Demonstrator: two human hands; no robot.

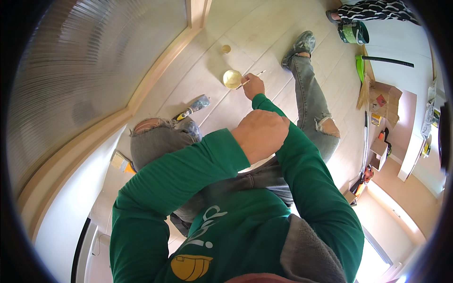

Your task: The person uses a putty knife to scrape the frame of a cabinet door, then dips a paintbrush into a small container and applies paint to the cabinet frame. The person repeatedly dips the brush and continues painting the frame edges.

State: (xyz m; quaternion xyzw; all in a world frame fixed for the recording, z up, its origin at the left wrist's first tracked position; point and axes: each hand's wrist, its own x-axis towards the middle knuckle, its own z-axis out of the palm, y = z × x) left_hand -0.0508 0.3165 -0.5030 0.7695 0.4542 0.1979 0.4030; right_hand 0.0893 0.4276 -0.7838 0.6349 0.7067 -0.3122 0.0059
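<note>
A thin artist's paintbrush (262,73) is held in the fingers of my right hand (253,86), just above the tiled floor. Right beside those fingers stands a small round cup (232,79) with pale yellow stuff inside. My left hand (263,132) is curled at my right forearm, over the green sleeve (266,103); its fingers are hidden underneath, so whether they grip the cloth is unclear. Farther off, a smaller round container (225,48) sits on the floor. A putty knife (199,104) with a yellow and black handle lies near my bent left knee (150,123).
A wood-framed ribbed translucent panel (106,53) rises on the left. A flat paintbrush (122,162) lies by its base. On the right are a bucket (350,33), a green dustpan (360,67), a broom (363,92) and a cardboard box (385,100). Another person's leg (375,10) shows at top right.
</note>
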